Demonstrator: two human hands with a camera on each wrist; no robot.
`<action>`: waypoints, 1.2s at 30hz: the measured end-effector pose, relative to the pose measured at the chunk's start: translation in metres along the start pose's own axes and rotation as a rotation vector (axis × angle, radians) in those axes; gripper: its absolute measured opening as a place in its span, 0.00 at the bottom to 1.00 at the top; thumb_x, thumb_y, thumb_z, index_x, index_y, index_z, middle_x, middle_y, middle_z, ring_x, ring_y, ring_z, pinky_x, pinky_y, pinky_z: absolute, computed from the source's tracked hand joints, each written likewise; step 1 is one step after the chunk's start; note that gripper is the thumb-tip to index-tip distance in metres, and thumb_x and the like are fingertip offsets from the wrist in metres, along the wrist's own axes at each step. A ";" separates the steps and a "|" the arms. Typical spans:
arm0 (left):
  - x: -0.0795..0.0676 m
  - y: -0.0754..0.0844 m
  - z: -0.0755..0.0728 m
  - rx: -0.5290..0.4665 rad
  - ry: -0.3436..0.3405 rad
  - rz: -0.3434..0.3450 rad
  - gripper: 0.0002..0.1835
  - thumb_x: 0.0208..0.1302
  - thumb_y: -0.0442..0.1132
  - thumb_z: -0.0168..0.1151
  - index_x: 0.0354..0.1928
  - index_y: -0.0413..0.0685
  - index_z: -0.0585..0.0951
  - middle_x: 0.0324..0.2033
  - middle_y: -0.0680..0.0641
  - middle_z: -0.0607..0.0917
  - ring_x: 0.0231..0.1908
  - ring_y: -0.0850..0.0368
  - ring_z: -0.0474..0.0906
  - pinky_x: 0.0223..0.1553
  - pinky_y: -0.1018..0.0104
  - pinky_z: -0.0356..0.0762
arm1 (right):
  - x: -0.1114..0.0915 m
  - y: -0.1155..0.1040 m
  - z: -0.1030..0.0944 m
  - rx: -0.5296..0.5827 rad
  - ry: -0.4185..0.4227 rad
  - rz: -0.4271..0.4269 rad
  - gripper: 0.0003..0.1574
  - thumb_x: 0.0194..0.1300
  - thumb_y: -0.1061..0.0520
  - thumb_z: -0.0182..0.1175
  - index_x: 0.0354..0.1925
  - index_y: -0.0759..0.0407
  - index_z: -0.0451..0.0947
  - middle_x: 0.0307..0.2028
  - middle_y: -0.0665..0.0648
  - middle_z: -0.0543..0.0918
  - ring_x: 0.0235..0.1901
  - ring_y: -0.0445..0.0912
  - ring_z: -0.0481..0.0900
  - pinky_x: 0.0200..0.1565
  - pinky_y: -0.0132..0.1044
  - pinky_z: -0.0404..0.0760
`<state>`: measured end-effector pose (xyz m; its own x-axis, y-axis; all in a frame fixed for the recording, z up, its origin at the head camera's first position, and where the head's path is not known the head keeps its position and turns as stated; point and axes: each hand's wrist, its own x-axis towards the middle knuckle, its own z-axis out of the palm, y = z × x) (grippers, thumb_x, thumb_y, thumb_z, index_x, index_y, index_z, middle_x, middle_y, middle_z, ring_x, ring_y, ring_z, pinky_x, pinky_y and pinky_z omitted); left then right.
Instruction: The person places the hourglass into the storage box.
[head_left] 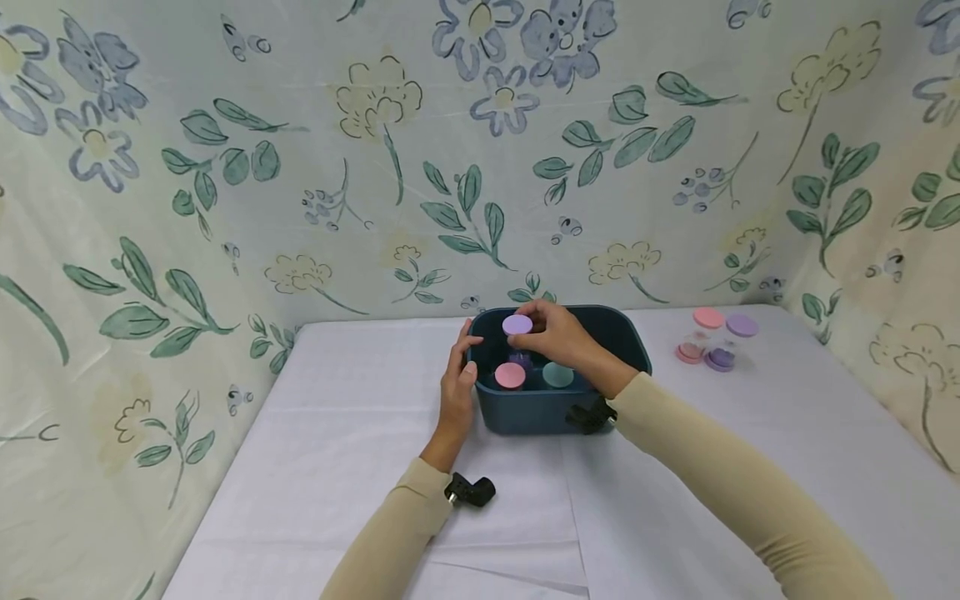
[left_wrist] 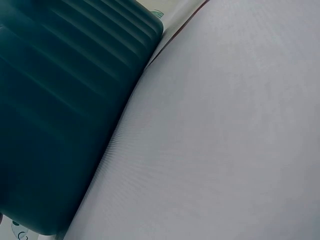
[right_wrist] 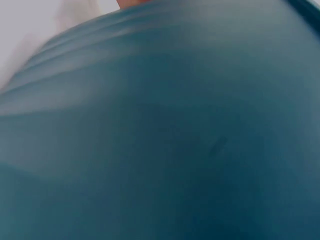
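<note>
In the head view, a dark teal bin (head_left: 555, 412) stands at the back of the table. My left hand (head_left: 456, 387) grips its left side, with fingers bent over the rim. Reaching in from the right, my right hand (head_left: 558, 335) pinches a purple-capped sand timer (head_left: 517, 326) near its top, inside the bin's left part. A pink-capped timer (head_left: 510, 377) and a green-capped timer (head_left: 557, 376) stand by the bin's front wall. The bin's ribbed wall (left_wrist: 65, 100) fills much of the left wrist view, and its blurred side (right_wrist: 160, 130) the right wrist view.
Right of the bin, a pink sand timer (head_left: 707, 318) and a purple sand timer (head_left: 741, 327) stand close together on the white-covered table (head_left: 360, 433). Behind the table hangs a flower-patterned cloth (head_left: 300, 208).
</note>
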<state>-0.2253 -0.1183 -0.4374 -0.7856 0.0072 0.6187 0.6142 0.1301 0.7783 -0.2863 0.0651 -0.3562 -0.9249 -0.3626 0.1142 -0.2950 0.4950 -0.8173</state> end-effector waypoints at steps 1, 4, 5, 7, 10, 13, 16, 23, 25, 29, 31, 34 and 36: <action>0.000 0.000 0.000 -0.002 0.002 0.001 0.23 0.67 0.35 0.36 0.60 0.33 0.66 0.72 0.35 0.55 0.73 0.43 0.49 0.69 0.44 0.49 | 0.001 0.001 0.001 -0.011 0.002 0.003 0.29 0.58 0.53 0.68 0.54 0.63 0.71 0.49 0.62 0.78 0.48 0.53 0.79 0.51 0.47 0.80; 0.000 0.001 -0.001 -0.002 0.000 0.004 0.22 0.67 0.35 0.36 0.60 0.32 0.66 0.72 0.35 0.55 0.73 0.43 0.49 0.70 0.44 0.48 | 0.002 0.002 0.002 -0.053 -0.001 0.016 0.30 0.57 0.52 0.68 0.54 0.62 0.71 0.49 0.62 0.79 0.47 0.53 0.79 0.50 0.46 0.80; 0.000 0.001 -0.001 -0.002 0.001 0.008 0.23 0.67 0.35 0.36 0.60 0.32 0.66 0.72 0.35 0.55 0.73 0.43 0.49 0.70 0.44 0.48 | 0.003 0.002 0.003 -0.069 -0.003 0.021 0.30 0.57 0.52 0.68 0.54 0.62 0.71 0.49 0.62 0.79 0.47 0.53 0.78 0.50 0.46 0.80; 0.001 0.001 -0.001 -0.004 0.000 0.021 0.23 0.67 0.35 0.36 0.60 0.31 0.66 0.72 0.35 0.55 0.73 0.42 0.48 0.70 0.43 0.47 | 0.005 0.003 0.004 -0.098 -0.007 0.028 0.30 0.57 0.52 0.68 0.55 0.62 0.71 0.49 0.62 0.79 0.47 0.53 0.78 0.50 0.46 0.80; 0.004 0.001 0.001 -0.006 0.003 0.034 0.23 0.67 0.35 0.35 0.61 0.30 0.65 0.72 0.34 0.54 0.73 0.41 0.48 0.70 0.43 0.47 | 0.007 0.005 0.003 -0.129 -0.009 0.040 0.31 0.57 0.52 0.68 0.55 0.62 0.71 0.49 0.62 0.79 0.47 0.53 0.77 0.51 0.46 0.79; 0.005 0.000 0.002 -0.003 0.001 0.033 0.23 0.67 0.36 0.35 0.61 0.30 0.65 0.72 0.34 0.54 0.73 0.41 0.47 0.70 0.42 0.46 | 0.009 0.008 0.003 -0.149 -0.012 0.057 0.31 0.57 0.52 0.68 0.55 0.62 0.71 0.49 0.62 0.79 0.47 0.53 0.77 0.51 0.46 0.79; 0.005 -0.001 0.003 0.001 -0.003 0.020 0.23 0.67 0.36 0.35 0.61 0.31 0.65 0.72 0.33 0.54 0.73 0.41 0.47 0.69 0.41 0.47 | 0.012 0.010 0.003 -0.168 -0.018 0.075 0.31 0.57 0.52 0.68 0.55 0.63 0.71 0.49 0.63 0.79 0.47 0.54 0.77 0.52 0.46 0.79; 0.005 -0.005 0.002 -0.004 0.007 0.012 0.24 0.68 0.37 0.36 0.61 0.32 0.65 0.73 0.36 0.55 0.73 0.43 0.47 0.69 0.40 0.48 | 0.017 0.013 0.005 -0.192 -0.028 0.091 0.31 0.57 0.51 0.68 0.54 0.62 0.72 0.51 0.62 0.79 0.48 0.54 0.77 0.53 0.47 0.78; 0.005 -0.005 0.002 -0.007 0.008 0.015 0.23 0.67 0.36 0.36 0.61 0.33 0.66 0.73 0.37 0.55 0.73 0.44 0.47 0.69 0.41 0.47 | 0.017 0.013 0.005 -0.201 -0.026 0.095 0.31 0.57 0.51 0.68 0.54 0.62 0.72 0.51 0.62 0.79 0.48 0.53 0.77 0.53 0.46 0.78; 0.006 -0.005 0.001 -0.008 0.009 0.016 0.23 0.67 0.36 0.36 0.61 0.32 0.66 0.73 0.36 0.55 0.73 0.44 0.48 0.69 0.42 0.48 | 0.019 0.014 0.007 -0.202 -0.025 0.098 0.31 0.56 0.50 0.69 0.54 0.62 0.72 0.50 0.62 0.79 0.48 0.53 0.78 0.51 0.45 0.79; 0.006 -0.004 0.001 -0.006 0.009 0.016 0.24 0.67 0.37 0.36 0.61 0.32 0.65 0.73 0.36 0.54 0.73 0.45 0.47 0.69 0.42 0.47 | 0.019 0.014 0.007 -0.196 -0.023 0.099 0.31 0.56 0.51 0.69 0.54 0.63 0.72 0.50 0.63 0.80 0.48 0.53 0.78 0.51 0.45 0.79; 0.006 -0.005 0.002 -0.013 0.011 0.019 0.24 0.67 0.36 0.37 0.61 0.31 0.65 0.73 0.35 0.55 0.73 0.45 0.48 0.70 0.44 0.47 | 0.018 0.015 0.007 -0.192 -0.025 0.104 0.31 0.56 0.51 0.69 0.53 0.64 0.73 0.49 0.63 0.80 0.47 0.53 0.78 0.51 0.45 0.79; 0.005 -0.006 0.003 -0.023 0.011 0.019 0.24 0.67 0.36 0.37 0.61 0.31 0.66 0.73 0.36 0.55 0.73 0.44 0.48 0.70 0.44 0.47 | 0.018 0.015 0.007 -0.190 -0.025 0.110 0.30 0.56 0.51 0.69 0.53 0.64 0.73 0.49 0.63 0.80 0.47 0.53 0.78 0.51 0.44 0.79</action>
<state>-0.2328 -0.1162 -0.4392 -0.7733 -0.0011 0.6340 0.6303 0.1070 0.7689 -0.3056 0.0607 -0.3706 -0.9484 -0.3166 0.0144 -0.2348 0.6715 -0.7028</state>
